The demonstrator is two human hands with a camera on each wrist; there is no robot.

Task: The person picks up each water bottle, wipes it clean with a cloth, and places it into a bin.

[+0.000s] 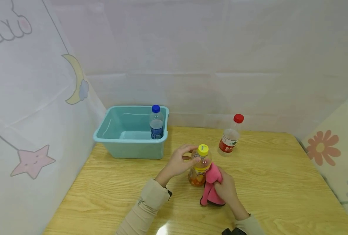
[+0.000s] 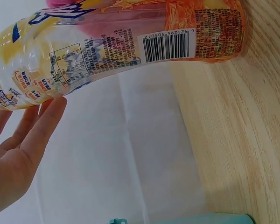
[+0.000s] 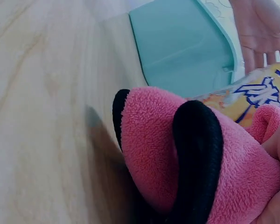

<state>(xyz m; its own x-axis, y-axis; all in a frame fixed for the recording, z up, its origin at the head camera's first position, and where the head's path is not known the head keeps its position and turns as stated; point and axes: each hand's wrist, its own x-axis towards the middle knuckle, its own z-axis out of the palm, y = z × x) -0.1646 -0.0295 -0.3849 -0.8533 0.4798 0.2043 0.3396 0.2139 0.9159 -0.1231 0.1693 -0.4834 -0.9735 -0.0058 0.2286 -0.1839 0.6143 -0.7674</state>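
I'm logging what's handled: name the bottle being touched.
The yellow-capped bottle; the left hand touches it, the right hand holds a pink cloth against it. The red-capped bottle and blue-capped bottle stand untouched.

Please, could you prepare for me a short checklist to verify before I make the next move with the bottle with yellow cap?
1. Bottle supported by the table: ok, its base appears to rest there.
2. Yellow cap on: ok; its tightness: cannot tell.
3. Left hand steadying the bottle: ok, fingers and thumb are at its upper part.
4. Pink cloth gripped: ok, the right hand holds it against the bottle.
5. Right hand free: not ok, it holds the cloth.
6. Bottle surface dry all round: cannot tell.
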